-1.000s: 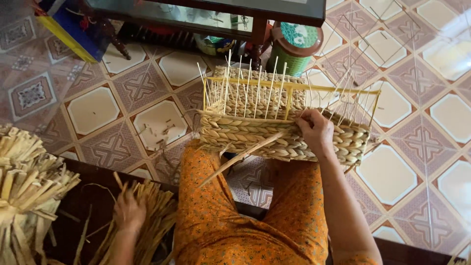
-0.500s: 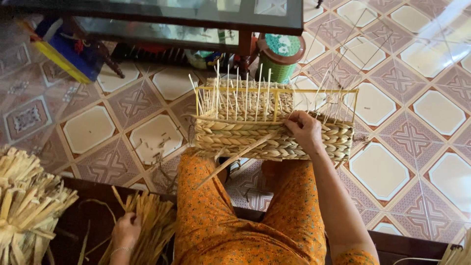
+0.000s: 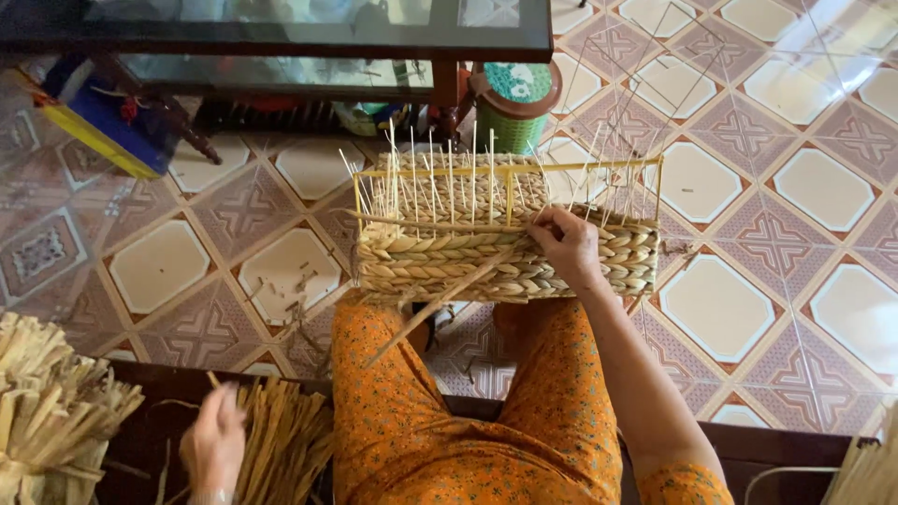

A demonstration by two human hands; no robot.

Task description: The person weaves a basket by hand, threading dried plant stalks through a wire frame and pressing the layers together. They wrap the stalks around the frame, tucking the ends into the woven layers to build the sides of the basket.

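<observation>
A half-woven straw basket [image 3: 449, 266] on a yellow wire frame [image 3: 510, 170] rests on my knees, its upright spokes sticking up. My right hand [image 3: 569, 245] grips the basket's front wall near the top of the weave. A loose straw strand [image 3: 440, 304] hangs down from the basket toward my lap. My left hand [image 3: 215, 444] reaches down at the lower left into a pile of dry straw strands [image 3: 281, 440], fingers on the strands; it is blurred.
A large bundle of straw [image 3: 47, 411] lies at the far left. A glass-topped table [image 3: 281, 37] stands ahead, with a green round container [image 3: 514, 98] and a blue and yellow box [image 3: 103, 126] beneath it. Straw scraps [image 3: 299, 309] litter the patterned tile floor.
My left hand has stayed in the straw pile, shifting slightly among the strands. My right hand keeps its grip on the basket. The view has tilted a little.
</observation>
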